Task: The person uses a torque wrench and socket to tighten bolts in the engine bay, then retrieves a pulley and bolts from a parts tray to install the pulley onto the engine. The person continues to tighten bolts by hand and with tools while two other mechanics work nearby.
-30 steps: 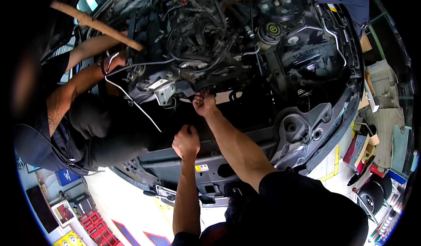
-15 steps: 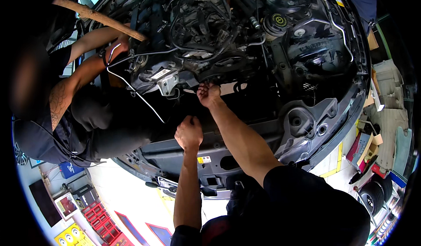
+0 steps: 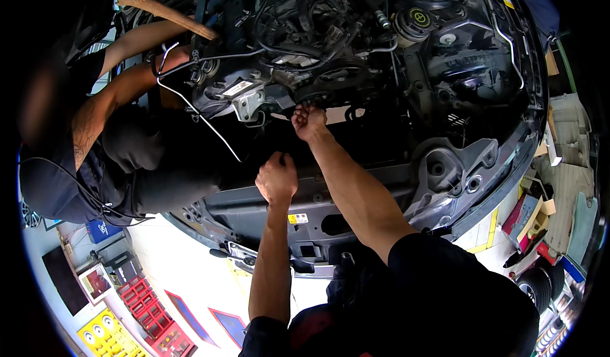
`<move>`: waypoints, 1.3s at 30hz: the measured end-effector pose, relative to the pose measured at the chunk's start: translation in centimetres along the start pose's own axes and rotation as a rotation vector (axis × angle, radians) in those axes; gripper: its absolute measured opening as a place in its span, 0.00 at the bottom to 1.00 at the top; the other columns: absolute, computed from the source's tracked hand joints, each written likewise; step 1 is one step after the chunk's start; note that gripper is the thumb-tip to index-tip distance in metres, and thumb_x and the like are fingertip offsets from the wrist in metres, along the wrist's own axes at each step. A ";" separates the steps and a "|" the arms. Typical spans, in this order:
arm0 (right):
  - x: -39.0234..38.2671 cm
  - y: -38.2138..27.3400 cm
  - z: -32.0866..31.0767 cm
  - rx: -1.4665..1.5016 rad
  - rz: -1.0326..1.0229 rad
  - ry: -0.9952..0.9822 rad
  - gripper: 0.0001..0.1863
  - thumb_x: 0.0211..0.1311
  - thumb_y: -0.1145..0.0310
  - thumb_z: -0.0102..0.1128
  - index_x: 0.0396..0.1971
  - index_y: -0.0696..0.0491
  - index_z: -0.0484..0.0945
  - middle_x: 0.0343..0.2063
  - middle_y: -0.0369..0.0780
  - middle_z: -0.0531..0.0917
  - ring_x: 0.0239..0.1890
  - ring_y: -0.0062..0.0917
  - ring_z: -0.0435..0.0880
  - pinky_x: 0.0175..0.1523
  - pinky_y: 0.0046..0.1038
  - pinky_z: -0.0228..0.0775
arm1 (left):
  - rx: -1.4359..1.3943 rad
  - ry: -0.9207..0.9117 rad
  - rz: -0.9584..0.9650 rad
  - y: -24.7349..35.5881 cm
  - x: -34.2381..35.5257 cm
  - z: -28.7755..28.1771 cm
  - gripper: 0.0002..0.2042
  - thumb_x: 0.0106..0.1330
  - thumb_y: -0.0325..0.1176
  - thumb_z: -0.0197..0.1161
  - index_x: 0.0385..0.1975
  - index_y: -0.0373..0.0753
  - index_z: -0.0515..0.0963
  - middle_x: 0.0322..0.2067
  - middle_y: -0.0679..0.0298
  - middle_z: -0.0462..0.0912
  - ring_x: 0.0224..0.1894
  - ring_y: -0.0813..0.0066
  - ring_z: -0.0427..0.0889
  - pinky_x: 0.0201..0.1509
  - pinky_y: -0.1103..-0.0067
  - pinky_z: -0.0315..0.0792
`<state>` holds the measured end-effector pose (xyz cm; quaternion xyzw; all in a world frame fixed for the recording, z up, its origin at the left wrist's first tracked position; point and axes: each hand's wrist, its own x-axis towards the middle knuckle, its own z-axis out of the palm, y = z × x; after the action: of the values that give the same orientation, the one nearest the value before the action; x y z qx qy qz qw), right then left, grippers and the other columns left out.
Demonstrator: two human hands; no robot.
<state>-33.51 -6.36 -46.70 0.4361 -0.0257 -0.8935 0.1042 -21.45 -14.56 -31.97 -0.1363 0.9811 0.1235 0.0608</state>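
Both my arms reach over the front of a car's open engine bay. My right hand [image 3: 309,122] is up at the lower front of the dark engine [image 3: 298,45], its fingers curled inward; whatever they hold is too dark and small to name. Lower and to the left, my left hand [image 3: 277,179] is closed in a fist just above the black front crossmember [image 3: 375,180]. A dark spot shows by its thumb, but I cannot make out what it grips. A silver metal bracket [image 3: 248,107] sits on the engine left of my right hand.
At the left, a co-worker's tattooed forearm [image 3: 105,116] reaches into the bay under a wooden stick [image 3: 155,8]. A thin pale metal tube [image 3: 206,122] slants down beside it. Another person's dark sleeve [image 3: 530,4] is at top right. Red tool racks [image 3: 145,306] stand on the floor behind.
The whole view has shifted slightly, the engine now higher in the picture. Both my hands stay closed in nearly the same places, with the right one still against the engine's lower front.
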 end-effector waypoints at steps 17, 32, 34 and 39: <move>0.4 0.0 -0.6 0.008 0.020 -0.084 0.10 0.71 0.60 0.48 0.32 0.49 0.71 0.28 0.35 0.78 0.24 0.23 0.72 0.30 0.25 0.70 | 0.009 -0.054 -0.051 -0.1 0.1 -0.1 0.14 0.64 0.45 0.56 0.35 0.45 0.85 0.32 0.53 0.85 0.38 0.48 0.84 0.44 0.62 0.76; -0.3 0.6 0.1 0.009 0.028 -0.053 0.13 0.72 0.59 0.43 0.31 0.51 0.70 0.25 0.35 0.76 0.24 0.25 0.71 0.32 0.27 0.68 | 0.040 0.011 -0.015 -0.6 -0.2 0.2 0.13 0.65 0.44 0.56 0.31 0.44 0.83 0.28 0.53 0.85 0.34 0.48 0.84 0.40 0.61 0.76; -0.3 0.1 -0.1 -0.008 0.069 -0.067 0.13 0.72 0.60 0.43 0.30 0.50 0.70 0.24 0.35 0.76 0.24 0.25 0.71 0.32 0.28 0.68 | 0.001 0.017 -0.004 -0.6 -0.1 0.3 0.13 0.65 0.44 0.55 0.31 0.44 0.83 0.29 0.53 0.85 0.34 0.49 0.84 0.40 0.61 0.76; -0.3 0.5 0.5 0.001 -0.015 -0.009 0.15 0.72 0.60 0.42 0.25 0.49 0.68 0.22 0.34 0.76 0.21 0.23 0.69 0.29 0.24 0.66 | 0.042 -0.044 -0.050 -0.2 0.1 0.1 0.13 0.65 0.45 0.56 0.35 0.46 0.84 0.31 0.52 0.85 0.37 0.47 0.84 0.43 0.61 0.76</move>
<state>-33.66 -6.81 -46.10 0.4321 -0.0231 -0.8963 0.0971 -21.47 -14.72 -32.16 -0.1566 0.9782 0.1043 0.0881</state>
